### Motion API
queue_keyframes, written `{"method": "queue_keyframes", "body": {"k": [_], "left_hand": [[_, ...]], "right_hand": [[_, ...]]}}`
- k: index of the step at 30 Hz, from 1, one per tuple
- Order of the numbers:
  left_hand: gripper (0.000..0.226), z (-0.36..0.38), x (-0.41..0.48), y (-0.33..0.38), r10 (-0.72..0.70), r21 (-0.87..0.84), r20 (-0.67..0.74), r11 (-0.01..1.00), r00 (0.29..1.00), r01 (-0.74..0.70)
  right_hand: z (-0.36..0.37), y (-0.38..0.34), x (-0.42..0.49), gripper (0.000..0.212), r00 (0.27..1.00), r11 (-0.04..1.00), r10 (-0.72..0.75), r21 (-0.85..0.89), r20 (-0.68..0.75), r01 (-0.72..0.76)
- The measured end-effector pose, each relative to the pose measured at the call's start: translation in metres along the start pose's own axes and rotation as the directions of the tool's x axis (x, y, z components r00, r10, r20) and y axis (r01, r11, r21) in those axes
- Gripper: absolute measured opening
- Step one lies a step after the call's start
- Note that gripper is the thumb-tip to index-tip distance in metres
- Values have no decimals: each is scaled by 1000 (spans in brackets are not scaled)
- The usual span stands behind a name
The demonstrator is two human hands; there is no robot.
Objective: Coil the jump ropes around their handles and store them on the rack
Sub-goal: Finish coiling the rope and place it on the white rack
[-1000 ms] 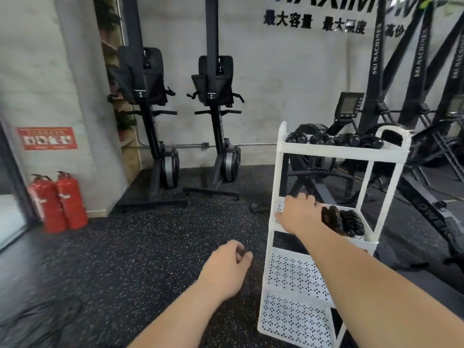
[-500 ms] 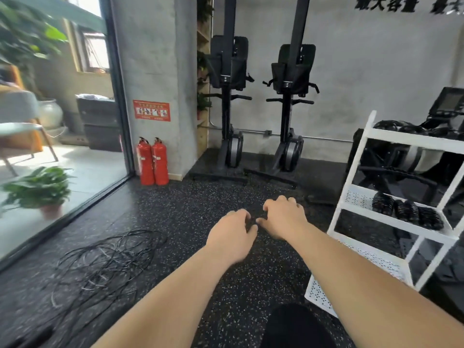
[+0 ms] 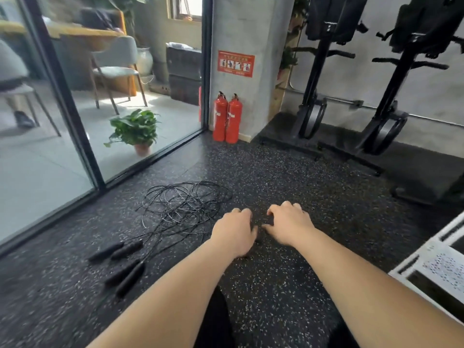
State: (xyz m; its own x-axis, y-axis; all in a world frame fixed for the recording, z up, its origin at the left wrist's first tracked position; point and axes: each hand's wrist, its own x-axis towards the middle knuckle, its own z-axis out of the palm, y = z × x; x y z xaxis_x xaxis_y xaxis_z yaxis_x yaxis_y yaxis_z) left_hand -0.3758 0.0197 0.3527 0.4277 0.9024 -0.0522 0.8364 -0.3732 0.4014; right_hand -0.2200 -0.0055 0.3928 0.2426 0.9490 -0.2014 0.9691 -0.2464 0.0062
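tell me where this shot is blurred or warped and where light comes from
Head view: daylight enters through the glass wall; black window post and white perforated metal rack tilt from wide-angle distortion; left edge motion-smeared; tangled thin black jump ropes fairly sharp.

The left forearm (image 3: 175, 285) and right forearm (image 3: 364, 277), both bare, reach forward side by side. The left hand (image 3: 233, 233) and right hand (image 3: 288, 223) hover palm-down, close together, thumbs nearly meeting, fingers loosely curled, holding nothing.

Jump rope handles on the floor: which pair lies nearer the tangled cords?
The upper pair of handles, just below the tangle; the other pair lies lower in view, farther from it.
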Motion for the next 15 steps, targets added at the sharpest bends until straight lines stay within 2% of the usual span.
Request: {"method": "queue_keyframes", "body": {"k": [6,15], "left_hand": [[45,7,42,-53,-88,32,121,996,989,85],[54,35,117,-118,-154,49,265,988,952,147]], "right_hand": [[35,-25,49,57,994,999,-52,10,97,52],[91,-27,126,52,971,998,-52,51,232,41]]}}
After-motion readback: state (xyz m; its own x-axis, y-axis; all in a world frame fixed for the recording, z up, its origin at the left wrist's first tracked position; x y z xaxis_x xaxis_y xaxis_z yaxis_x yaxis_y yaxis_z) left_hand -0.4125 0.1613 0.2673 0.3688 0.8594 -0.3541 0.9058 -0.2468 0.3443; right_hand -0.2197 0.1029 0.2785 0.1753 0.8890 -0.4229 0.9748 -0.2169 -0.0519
